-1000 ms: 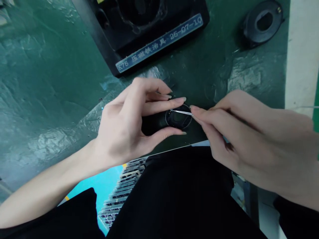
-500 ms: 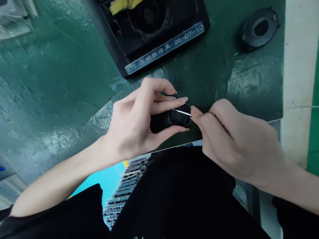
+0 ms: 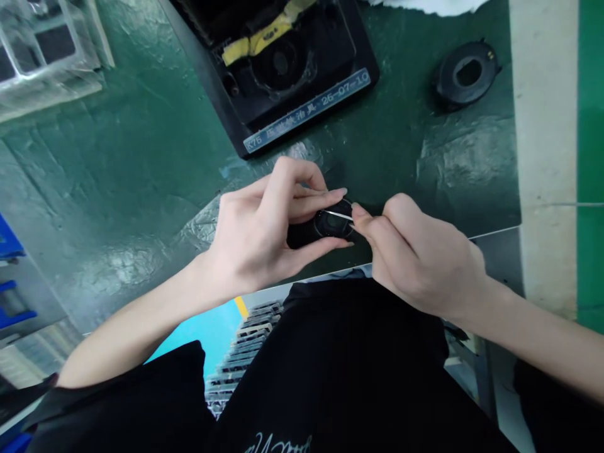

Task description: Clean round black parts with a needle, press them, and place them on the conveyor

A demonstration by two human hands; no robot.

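Both hands have drawn in closer together since the earlier view, and the thin metal pick [image 3: 338, 215] now lies across the face of the round black piece [image 3: 334, 223]. The left hand [image 3: 255, 220] holds that piece, its fingers curled over the top and its thumb pressed under it, so the piece is gripped between them. It sits above the near edge of the tabletop [image 3: 117, 189], around the middle, though I cannot tell whether it touches the surface. The right hand [image 3: 415, 258] has its thumb and forefinger pressed together, pinching the pick, whose tip reaches to the piece's inner ring; whether the pick is one needle or closed tweezers is too small to tell. What has been done to the piece and what remains on it cannot be told from here. Just beyond the hands stands the black fixture [image 3: 278, 75], with a blue label [image 3: 306, 110] along its front and yellow tape [image 3: 264, 38] inside. A separate black ring [image 3: 465, 74] lies well apart, toward the far right of the tabletop, beside a pale strip [image 3: 542, 157]. A clear plastic tray [image 3: 42, 50] sits past the far left corner.
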